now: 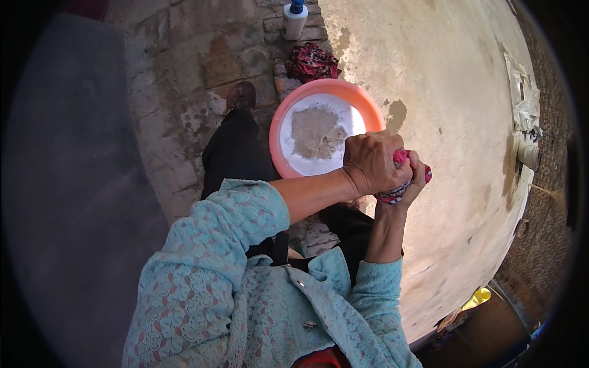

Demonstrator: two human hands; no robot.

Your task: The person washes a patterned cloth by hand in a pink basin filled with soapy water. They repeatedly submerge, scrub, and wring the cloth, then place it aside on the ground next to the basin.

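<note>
Both my hands are closed round a wet-looking, bunched pink cloth (392,195) with a dark and white pattern. My left hand (373,161) grips it from the left and above. My right hand (415,184) is wrapped round it close beside the left. Most of the cloth is hidden inside my fingers; small bits show between and beyond them. Just left of my hands stands a pink basin (366,99). It holds greyish water (316,130) ringed with white foam. Past the basin's far rim lies a crumpled red and black patterned cloth (311,62).
A white bottle (294,22) with a blue cap stands on the bricks at the far side. My dark shoe (241,96) is left of the basin on brick paving (169,122). Pale concrete (454,122) spreads to the right, with a brick wall (546,227) beyond.
</note>
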